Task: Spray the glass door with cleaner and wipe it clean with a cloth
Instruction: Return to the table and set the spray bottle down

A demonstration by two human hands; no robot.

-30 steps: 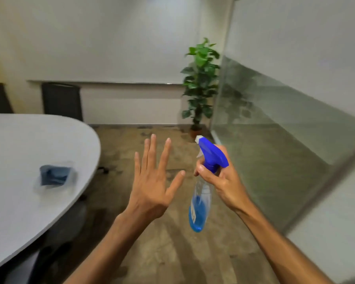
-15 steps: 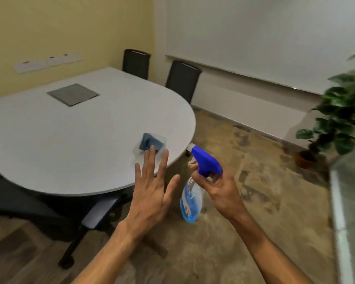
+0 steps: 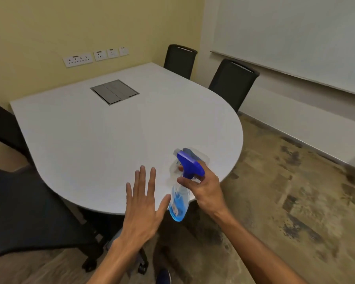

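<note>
My right hand (image 3: 205, 190) grips a clear spray bottle (image 3: 179, 203) with blue liquid and a blue trigger head (image 3: 190, 163), held upright over the near rim of the white table (image 3: 111, 140). My left hand (image 3: 143, 206) is flat, fingers spread, holding nothing, just left of the bottle. A blue cloth in a clear wrapper (image 3: 201, 156) lies on the table, mostly hidden behind the trigger head. The glass door is out of view.
Two black chairs (image 3: 233, 83) stand at the table's far side, and another dark chair (image 3: 29, 212) is close on my left. A grey cable hatch (image 3: 114, 91) sits in the tabletop. Wall sockets (image 3: 94, 56) and a whiteboard (image 3: 295, 37) line the walls.
The view has swung left, away from the glass and plant, to the table. Both hands now hover over the table's near edge, and the bottle covers the cloth.
</note>
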